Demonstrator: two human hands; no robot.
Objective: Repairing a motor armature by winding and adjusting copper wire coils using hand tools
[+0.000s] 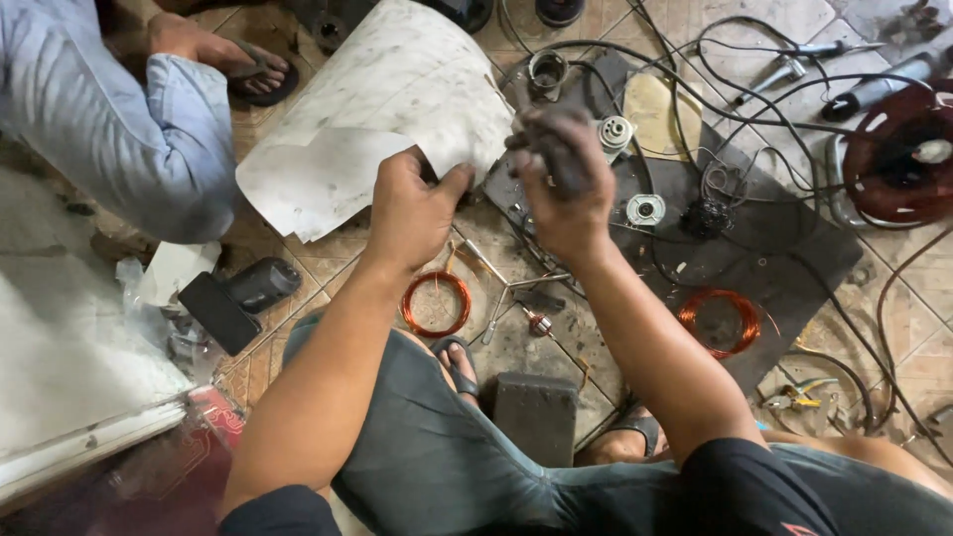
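My left hand [412, 213] pinches the near edge of a large curled white sheet [382, 109] that rests on the tiled floor. My right hand [561, 179] is raised beside it, fingers closed around a small dark tool or part that blur hides. Below my hands lie a coil of copper wire [435, 303] and a few slim hand tools [501, 283]. My legs in grey trousers and sandals fill the bottom of the view.
A dark mat [764, 248] on the right holds a second copper coil [720, 320], round metal bearings [645, 208] and tangled black cables. A red round motor part [898, 164] sits far right. Another person's trouser leg [129, 129] and sandalled foot are at top left. A black block [536, 417] stands between my feet.
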